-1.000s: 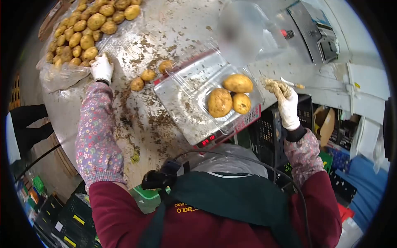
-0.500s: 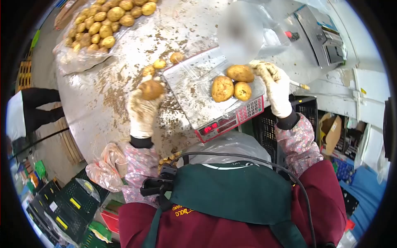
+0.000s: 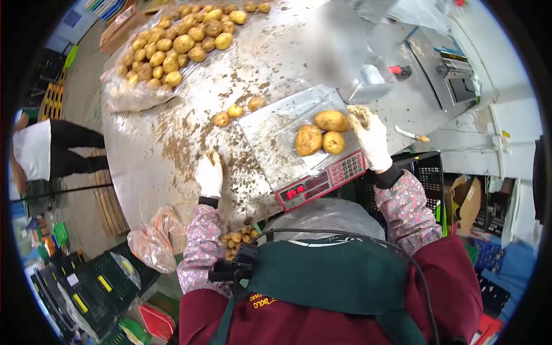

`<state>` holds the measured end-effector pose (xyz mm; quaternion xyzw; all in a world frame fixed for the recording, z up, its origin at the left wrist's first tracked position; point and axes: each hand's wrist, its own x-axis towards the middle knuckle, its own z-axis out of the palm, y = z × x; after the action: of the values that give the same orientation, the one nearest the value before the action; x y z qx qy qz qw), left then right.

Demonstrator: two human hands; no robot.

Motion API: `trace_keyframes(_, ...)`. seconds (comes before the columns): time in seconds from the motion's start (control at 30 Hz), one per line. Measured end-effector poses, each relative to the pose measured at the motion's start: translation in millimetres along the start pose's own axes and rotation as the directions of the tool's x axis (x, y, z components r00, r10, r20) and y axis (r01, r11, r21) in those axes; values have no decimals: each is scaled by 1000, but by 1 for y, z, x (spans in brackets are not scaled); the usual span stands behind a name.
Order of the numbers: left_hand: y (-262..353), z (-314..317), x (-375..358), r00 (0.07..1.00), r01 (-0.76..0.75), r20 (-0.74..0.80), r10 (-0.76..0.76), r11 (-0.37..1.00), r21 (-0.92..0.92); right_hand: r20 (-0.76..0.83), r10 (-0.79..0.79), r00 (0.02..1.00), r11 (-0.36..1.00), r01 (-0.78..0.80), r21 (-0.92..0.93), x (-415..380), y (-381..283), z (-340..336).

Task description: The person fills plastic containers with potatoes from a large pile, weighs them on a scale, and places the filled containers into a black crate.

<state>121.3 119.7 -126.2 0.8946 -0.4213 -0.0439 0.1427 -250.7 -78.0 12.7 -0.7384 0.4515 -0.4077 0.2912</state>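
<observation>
The right hand (image 3: pixel 371 138), half open, was nearer, just right of the sideways potato (image 3: pixel 332 121) right of centre; the left hand (image 3: pixel 209 175) showed its grip too poorly to tell.

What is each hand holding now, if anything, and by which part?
Nothing shows in the left hand. The right hand is beside the clear tray and its potatoes; whether it grips the tray's edge cannot be told.

Your right hand (image 3: pixel 371 139) is beside three potatoes (image 3: pixel 309 140) in a clear tray (image 3: pixel 314 162) on the scale (image 3: pixel 261 138), your left hand (image 3: pixel 209 175) over the tabletop (image 3: pixel 141 155).
</observation>
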Motion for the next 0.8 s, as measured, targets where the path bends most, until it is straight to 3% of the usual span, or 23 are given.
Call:
trace_keyframes(0.03,15,-7,6,962,-145,-213,169,982,122,95,238,966,969,-230,-93,-3,12,-7)
trace_keyframes(0.07,30,-12,10,853,-250,-394,342,931,267,167,470,867,877,-437,-199,-8,27,-11)
trace_keyframes(0.1,51,-17,15,917,-271,-331,221,956,-112,282,482,829,870,-491,-45,-19,51,-8)
trace_keyframes(0.13,76,-23,20,968,-221,-214,131,853,-473,266,444,856,889,-457,-12,-34,79,-2)
trace_keyframes(0.17,106,-31,21,992,-31,51,118,603,-797,286,506,814,840,-540,50,-38,69,-6)
trace_keyframes(0.2,120,-21,28,930,221,349,118,577,-787,309,562,767,780,-616,111,-43,51,-7)
trace_keyframes(0.23,142,-19,29,890,372,422,175,261,-891,336,592,732,709,-672,214,-48,42,-6)
trace_keyframes(0.27,164,-19,27,846,501,469,255,-78,-862,384,563,732,681,-674,286,-54,45,-6)
trace_keyframes(0.3,182,-28,21,841,503,469,268,-70,-862,418,576,703,630,-707,321,-57,44,-9)
trace_keyframes(0.37,205,-53,5,919,333,229,321,-321,-887,446,589,674,572,-738,359,-60,43,-16)
trace_keyframes(0.4,192,-44,0,884,434,325,337,-331,-838,474,627,618,380,-774,507,-60,39,-21)
trace_keyframes(0.43,193,-52,-12,878,341,283,387,-90,-936,512,648,564,167,-761,627,-60,36,-25)
trace_keyframes(0.47,195,-60,-27,860,204,251,445,150,-967,506,650,567,162,-754,636,-61,32,-27)
trace_keyframes(0.5,199,-71,-49,901,-163,0,434,338,-927,495,608,620,253,-743,620,-61,27,-30)
trace_keyframes(0.53,201,-73,-65,891,-416,-191,412,569,-710,483,563,671,343,-721,602,-63,26,-33)
trace_keyframes(0.57,190,-60,-83,934,-316,-122,337,614,-723,534,503,680,385,-729,566,-65,29,-35)
trace_keyframes(0.6,182,-43,-100,988,33,102,120,476,-879,520,510,685,377,-721,581,-68,35,-35)
trace_keyframes(0.63,180,-50,-104,915,349,396,72,351,-869,539,462,705,364,-704,610,-71,43,-33)
trace_keyframes(0.67,179,-56,-106,752,632,657,63,214,-745,554,410,725,351,-686,638,-76,51,-31)
trace_keyframes(0.7,180,-53,-111,750,628,657,76,229,-744,548,413,727,351,-682,641,-78,55,-29)
trace_keyframes(0.77,186,-43,-122,828,559,561,-22,-61,-827,535,437,723,333,-682,651,-81,54,-26)
trace_keyframes(0.8,187,-43,-120,825,565,565,-1,-47,-824,533,458,711,317,-691,649,-82,53,-25)
